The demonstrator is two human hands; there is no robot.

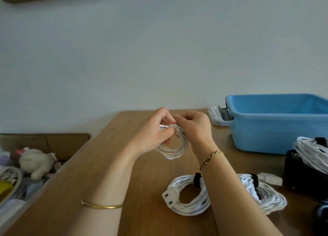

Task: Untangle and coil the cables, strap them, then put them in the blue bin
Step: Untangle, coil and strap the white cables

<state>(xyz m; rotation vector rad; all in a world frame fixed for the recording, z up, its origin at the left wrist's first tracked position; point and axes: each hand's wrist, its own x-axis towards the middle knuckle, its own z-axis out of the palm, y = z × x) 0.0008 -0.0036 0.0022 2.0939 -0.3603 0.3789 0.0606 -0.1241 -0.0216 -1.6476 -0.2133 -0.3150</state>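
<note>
A small coil of thin white cable [174,149] hangs above the wooden table [138,182], held at its top by both hands. My left hand [154,131] pinches the coil's top from the left. My right hand [194,127] pinches it from the right, fingers curled over the strands. Two coiled white cables with black straps lie near the front: one with a white socket end [188,195], the other [264,193] to its right. A third strapped white coil [312,152] rests on a black object at the right edge. The blue bin [276,122] stands at the back right.
A white holder with a metal clip [219,116] sits left of the bin. A dark object [301,175] lies at the right edge. Left of the table, lower down, are a white plush toy [36,162] and mixed clutter [10,186]. The wall is behind.
</note>
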